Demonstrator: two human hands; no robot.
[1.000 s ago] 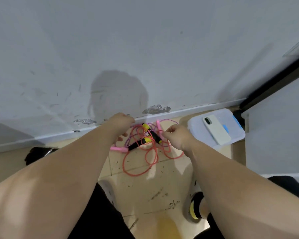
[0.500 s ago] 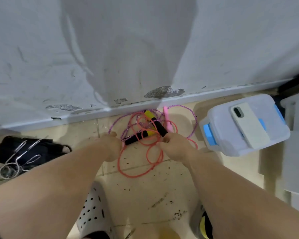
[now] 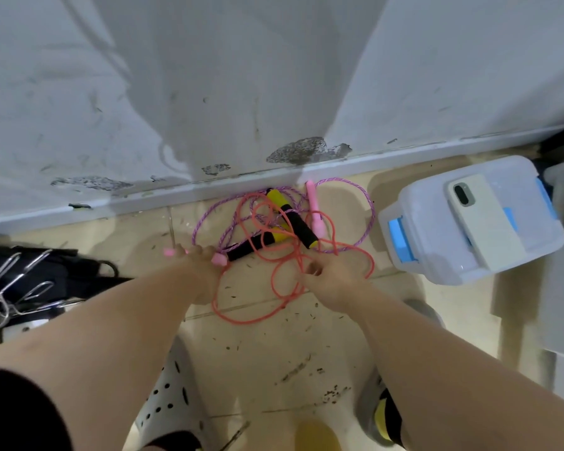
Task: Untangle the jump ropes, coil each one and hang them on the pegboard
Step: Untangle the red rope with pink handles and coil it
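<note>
Beige tiled floor (image 3: 274, 346), speckled with dirt, meets a scuffed white wall (image 3: 209, 76) along a pale baseboard (image 3: 144, 196), and the jump ropes lie in a knot right against that baseboard, at twelve o'clock from the person crouching over them. An orange rope (image 3: 241, 319) sprawls in loose loops, its largest loop trailing toward six o'clock between the two forearms. A purple braided rope (image 3: 368, 206) arcs round the heap from nine o'clock over to three o'clock. Two black-and-yellow handles (image 3: 298, 226) lie crossed in the middle of the tangle, with orange loops draped over them. One pink handle (image 3: 315, 206) lies at one o'clock in the pile, its tip nearly touching the baseboard. The left hand (image 3: 199, 268) sits at the eight o'clock edge of the knot, fingers wrapped round a second pink handle (image 3: 219, 259) whose ends stick out on either side of the fist. The right hand (image 3: 337, 276) is at the five o'clock edge, fingers curled and pinching a strand of the orange rope. Off at three o'clock a white storage box (image 3: 437, 255) with blue latches stands on the floor, a pale phone (image 3: 482, 222) lying camera-up on its lid. At nine o'clock a black bag (image 3: 62, 268) rests by the wall with some metal hooks (image 3: 10, 288) heaped on it.
</note>
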